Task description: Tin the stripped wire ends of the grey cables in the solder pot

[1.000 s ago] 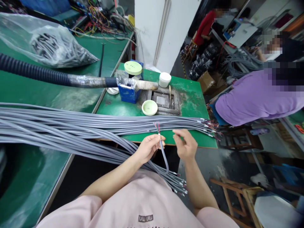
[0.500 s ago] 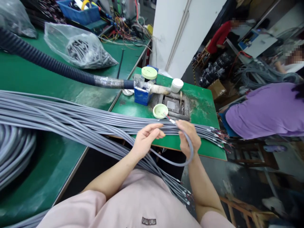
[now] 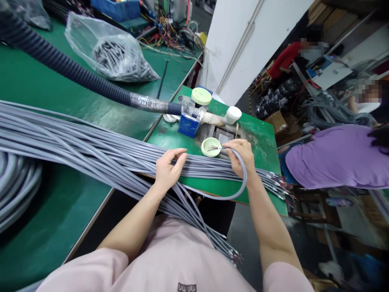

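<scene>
Grey cable (image 3: 244, 180), round, smooth-skinned and matt, of one even colour along the stretch in view. Its end sits in the right hand (image 3: 241, 156), whose grip is pinched on it just behind the stripped tip. From there the cable bends in a wide, unkinked arc down past the wrist, then runs leftward along the near edge of the green counter (image 3: 259, 140) until it meets the other cables. Beyond the fingertips a short pale length shows, then a spray of thin wires (image 3: 213, 148), slightly fanned and pointing left; their separate colours are too small to read surely. The wires lie over the hollow of a pale green dish (image 3: 210, 141); cannot tell whether they touch its inside. Left hand (image 3: 170, 168) over a thick bundle of like grey cables (image 3: 146, 152), its grip slack, thumb and fingers parted. The bundle crosses the counter; at its right end, whitish bands and reddish wire tips (image 3: 284, 184) splay out. Behind the dish: a blue box (image 3: 187, 125), a white tub (image 3: 234, 115), and a dark ribbed hose (image 3: 103, 89) coming in from upper left.
</scene>
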`<state>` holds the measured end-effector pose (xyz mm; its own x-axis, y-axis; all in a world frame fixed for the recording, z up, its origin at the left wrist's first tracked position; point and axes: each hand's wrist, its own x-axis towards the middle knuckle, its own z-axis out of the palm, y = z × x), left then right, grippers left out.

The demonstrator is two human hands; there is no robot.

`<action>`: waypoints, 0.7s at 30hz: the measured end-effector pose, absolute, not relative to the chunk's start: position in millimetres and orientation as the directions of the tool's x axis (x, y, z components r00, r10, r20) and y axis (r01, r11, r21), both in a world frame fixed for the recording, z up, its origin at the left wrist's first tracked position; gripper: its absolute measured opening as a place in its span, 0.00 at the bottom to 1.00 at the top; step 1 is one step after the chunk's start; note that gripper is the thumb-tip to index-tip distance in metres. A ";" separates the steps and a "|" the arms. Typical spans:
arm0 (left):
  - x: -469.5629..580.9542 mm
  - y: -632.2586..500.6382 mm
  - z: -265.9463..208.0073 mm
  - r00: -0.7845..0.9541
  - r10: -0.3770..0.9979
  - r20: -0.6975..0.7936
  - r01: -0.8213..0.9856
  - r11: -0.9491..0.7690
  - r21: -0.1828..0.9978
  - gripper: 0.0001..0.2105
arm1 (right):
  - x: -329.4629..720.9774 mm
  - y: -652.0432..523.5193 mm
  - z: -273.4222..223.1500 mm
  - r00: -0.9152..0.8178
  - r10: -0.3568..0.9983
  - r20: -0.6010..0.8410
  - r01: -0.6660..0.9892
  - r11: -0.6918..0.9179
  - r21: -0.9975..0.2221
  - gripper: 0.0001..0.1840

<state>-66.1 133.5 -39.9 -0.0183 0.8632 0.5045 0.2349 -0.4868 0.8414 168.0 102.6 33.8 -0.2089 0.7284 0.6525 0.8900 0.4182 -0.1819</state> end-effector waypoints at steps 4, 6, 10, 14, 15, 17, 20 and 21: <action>-66.8 133.3 -39.6 0.006 0.870 0.493 0.214 -0.483 0.849 0.10 | 169.0 107.9 29.9 -0.232 0.754 0.615 0.900 0.406 -0.157 0.10; -66.9 133.9 -40.5 0.007 0.867 0.499 0.214 -0.488 0.846 0.10 | 168.5 110.4 27.3 -0.222 0.762 0.609 0.905 0.393 -0.161 0.10; -67.0 134.4 -41.2 0.011 0.863 0.505 0.216 -0.495 0.841 0.10 | 166.1 114.4 23.9 -0.221 0.762 0.608 0.909 0.386 -0.154 0.09; -67.7 133.9 -40.2 0.020 0.861 0.508 0.224 -0.499 0.837 0.10 | 164.4 116.1 23.9 -0.274 0.752 0.600 0.905 0.413 -0.105 0.08; -67.8 133.9 -40.2 0.022 0.860 0.511 0.224 -0.502 0.835 0.09 | 164.3 116.1 24.4 -0.289 0.747 0.599 0.902 0.422 -0.091 0.08; -67.7 133.8 -40.4 0.027 0.851 0.524 0.221 -0.516 0.827 0.09 | 164.5 115.9 25.7 -0.311 0.739 0.598 0.899 0.434 -0.068 0.08; -67.0 133.9 -41.2 0.034 0.839 0.543 0.217 -0.536 0.816 0.09 | 165.0 115.7 28.0 -0.324 0.748 0.579 0.901 0.430 -0.050 0.07; -66.7 134.0 -41.4 0.036 0.838 0.545 0.216 -0.538 0.814 0.09 | 165.2 115.9 28.6 -0.326 0.755 0.569 0.903 0.426 -0.047 0.07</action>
<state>-66.7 134.0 -41.4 0.0358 0.8380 0.5445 0.2164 -0.5384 0.8144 165.2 115.9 28.6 -0.3264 0.7550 0.5687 0.9034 0.4263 -0.0474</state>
